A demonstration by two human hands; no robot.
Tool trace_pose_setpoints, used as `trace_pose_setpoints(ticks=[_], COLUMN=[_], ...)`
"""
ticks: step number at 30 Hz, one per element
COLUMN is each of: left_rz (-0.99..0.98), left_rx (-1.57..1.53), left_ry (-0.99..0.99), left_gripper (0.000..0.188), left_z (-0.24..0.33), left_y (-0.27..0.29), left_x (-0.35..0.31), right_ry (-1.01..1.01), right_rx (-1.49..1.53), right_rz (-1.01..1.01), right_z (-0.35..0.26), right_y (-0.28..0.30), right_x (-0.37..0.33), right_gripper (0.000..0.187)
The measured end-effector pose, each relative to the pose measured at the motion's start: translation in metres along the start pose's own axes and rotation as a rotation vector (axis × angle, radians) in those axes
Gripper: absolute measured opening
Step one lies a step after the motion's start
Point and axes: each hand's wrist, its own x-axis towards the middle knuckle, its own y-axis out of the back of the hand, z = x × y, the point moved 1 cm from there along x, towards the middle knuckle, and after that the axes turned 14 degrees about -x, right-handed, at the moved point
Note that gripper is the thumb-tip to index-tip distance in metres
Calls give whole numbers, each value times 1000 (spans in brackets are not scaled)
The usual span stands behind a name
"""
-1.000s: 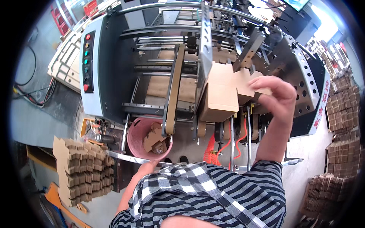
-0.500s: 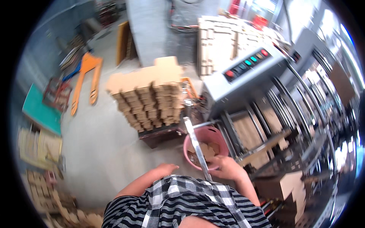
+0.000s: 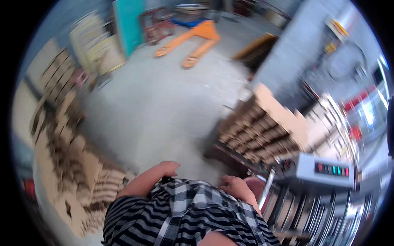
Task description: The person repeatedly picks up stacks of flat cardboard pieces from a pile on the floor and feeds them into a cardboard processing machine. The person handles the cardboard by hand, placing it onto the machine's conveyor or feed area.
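Left hand and right hand are blurred; their grip cannot be determined. Pink bin is partly hidden behind metal bar.

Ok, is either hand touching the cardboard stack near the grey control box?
No, the left hand and right hand are both low by the checked apron, apart from that cardboard stack.

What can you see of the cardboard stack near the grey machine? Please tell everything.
The stack is light brown and looks like flat cardboard pieces, with notched edges that make a jagged side. It appears upright on a dark base, beside the machine and beyond the right hand, which does not touch it. Motion blur hides finer detail.
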Motion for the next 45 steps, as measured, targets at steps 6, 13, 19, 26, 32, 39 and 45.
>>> trace_pose_setpoints(ticks=[6,13,19,26,32,39,45], left_rz=[245,377,530,1135,1757,2736,3109], left_rx=[-185,-546,-723,-766,-774,-300,-455], left_ry=[250,572,767,949,1217,1389,1645], left_gripper=[57,55,51,51,33,36,60], left_z=[-94,-144,-154,-171,-136,-147,-217], left_y=[17,-29,-24,61,89,37,-15], left_x=[-60,-116,-119,-142,-232,-353,-421], right_ry=[128,491,702,905,1257,1566,1623], right_rx=[-76,-366,-433,-646,-615,-602,-559], right_rz=[-175,-302,-340,-371,-396,-413,-437], right_z=[-53,-91,-106,-194,-337,-509,-619], right_y=[9,17,37,61,29,-10,-2], right_x=[99,257,400,534,585,578,563], right_gripper=[44,45,45,48,48,46,46])
